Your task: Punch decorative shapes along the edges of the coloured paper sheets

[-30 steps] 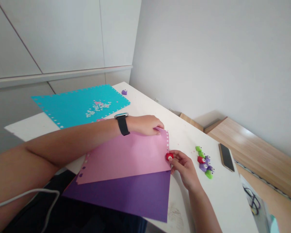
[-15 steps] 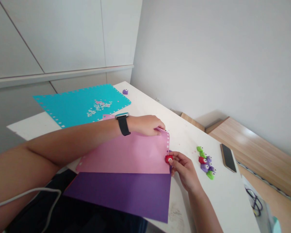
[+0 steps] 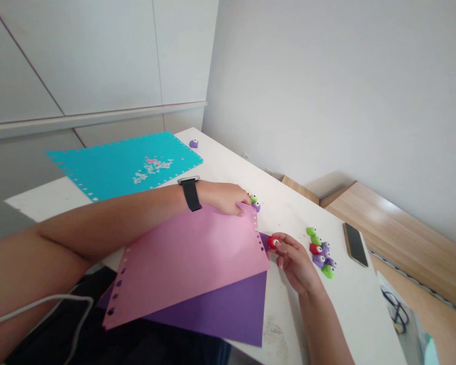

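1. Two hands hold a pink paper sheet (image 3: pixel 186 268) above a purple sheet (image 3: pixel 216 309), overhanging the white table (image 3: pixel 220 167).
2. The left hand (image 3: pixel 222 198) pinches the top corner; the right hand (image 3: pixel 294 261) grips a red craft punch (image 3: pixel 272 242) at the edge.
3. The long axis slants down-left. A loosened pinch could drop the sheet; a crooked punch could tear it.

Nothing readable in your view: no txt, labels, brands or nos. Your watch (image 3: pixel 188 178) at 9 o'clock shows no legible digits, the phone (image 3: pixel 355 245) at 4 o'clock has a dark screen, and the craft punches (image 3: pixel 319 252) at 4 o'clock show no marks you can make out.
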`<action>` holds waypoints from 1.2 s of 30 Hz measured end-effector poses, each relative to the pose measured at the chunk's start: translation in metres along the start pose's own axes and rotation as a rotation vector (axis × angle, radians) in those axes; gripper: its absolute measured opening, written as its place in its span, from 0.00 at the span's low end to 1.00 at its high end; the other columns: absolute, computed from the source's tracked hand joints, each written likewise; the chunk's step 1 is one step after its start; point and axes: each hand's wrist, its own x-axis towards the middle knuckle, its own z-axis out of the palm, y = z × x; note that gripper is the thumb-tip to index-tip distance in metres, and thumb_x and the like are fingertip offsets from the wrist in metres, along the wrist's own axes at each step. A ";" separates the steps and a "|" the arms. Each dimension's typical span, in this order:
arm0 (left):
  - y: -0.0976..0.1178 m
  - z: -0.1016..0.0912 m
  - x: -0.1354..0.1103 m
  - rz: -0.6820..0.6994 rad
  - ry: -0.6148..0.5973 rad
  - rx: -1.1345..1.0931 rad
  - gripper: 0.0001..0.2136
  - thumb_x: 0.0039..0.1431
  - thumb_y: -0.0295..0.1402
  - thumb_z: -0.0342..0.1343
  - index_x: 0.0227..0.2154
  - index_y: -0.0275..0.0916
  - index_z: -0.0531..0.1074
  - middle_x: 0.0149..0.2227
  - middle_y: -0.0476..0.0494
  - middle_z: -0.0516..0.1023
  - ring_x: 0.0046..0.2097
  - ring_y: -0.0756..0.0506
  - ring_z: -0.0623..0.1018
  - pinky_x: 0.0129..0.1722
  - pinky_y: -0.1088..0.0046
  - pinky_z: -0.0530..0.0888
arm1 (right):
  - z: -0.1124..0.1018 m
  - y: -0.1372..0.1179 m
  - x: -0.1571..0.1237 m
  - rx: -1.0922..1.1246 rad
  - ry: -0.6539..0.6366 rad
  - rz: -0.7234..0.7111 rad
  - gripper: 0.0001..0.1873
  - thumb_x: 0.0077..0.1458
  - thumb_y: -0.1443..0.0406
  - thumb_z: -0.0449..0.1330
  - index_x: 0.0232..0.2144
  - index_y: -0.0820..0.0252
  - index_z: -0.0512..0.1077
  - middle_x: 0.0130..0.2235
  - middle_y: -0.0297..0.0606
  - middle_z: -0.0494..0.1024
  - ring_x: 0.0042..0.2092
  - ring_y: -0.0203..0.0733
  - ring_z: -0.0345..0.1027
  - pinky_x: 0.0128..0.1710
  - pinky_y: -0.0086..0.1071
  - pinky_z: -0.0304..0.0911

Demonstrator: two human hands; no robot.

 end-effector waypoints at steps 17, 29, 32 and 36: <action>0.016 0.033 -0.002 0.104 -0.004 0.118 0.05 0.55 0.31 0.63 0.34 0.44 0.81 0.34 0.46 0.84 0.37 0.41 0.79 0.33 0.70 0.66 | -0.002 0.005 0.064 -0.433 0.171 -0.146 0.21 0.46 0.56 0.72 0.41 0.62 0.79 0.38 0.43 0.83 0.36 0.45 0.78 0.33 0.34 0.72; 0.027 0.051 -0.006 0.130 0.125 0.241 0.04 0.52 0.30 0.67 0.32 0.44 0.81 0.30 0.48 0.84 0.35 0.42 0.81 0.31 0.69 0.65 | -0.008 -0.008 0.131 -0.999 0.204 -0.506 0.24 0.42 0.51 0.72 0.42 0.52 0.83 0.46 0.43 0.79 0.44 0.49 0.71 0.44 0.38 0.67; 0.029 0.054 -0.007 0.156 0.164 0.284 0.02 0.53 0.29 0.66 0.29 0.42 0.79 0.28 0.46 0.83 0.34 0.41 0.81 0.29 0.68 0.64 | -0.033 -0.026 0.121 -1.083 0.309 -0.532 0.27 0.52 0.49 0.64 0.51 0.52 0.78 0.50 0.44 0.79 0.44 0.48 0.72 0.41 0.37 0.68; 0.034 0.057 -0.010 0.154 0.187 0.337 0.04 0.55 0.27 0.64 0.26 0.41 0.78 0.27 0.44 0.83 0.32 0.40 0.81 0.27 0.67 0.62 | -0.093 -0.052 0.088 -1.215 0.600 -0.491 0.26 0.60 0.51 0.52 0.48 0.60 0.79 0.48 0.50 0.81 0.41 0.50 0.73 0.44 0.43 0.67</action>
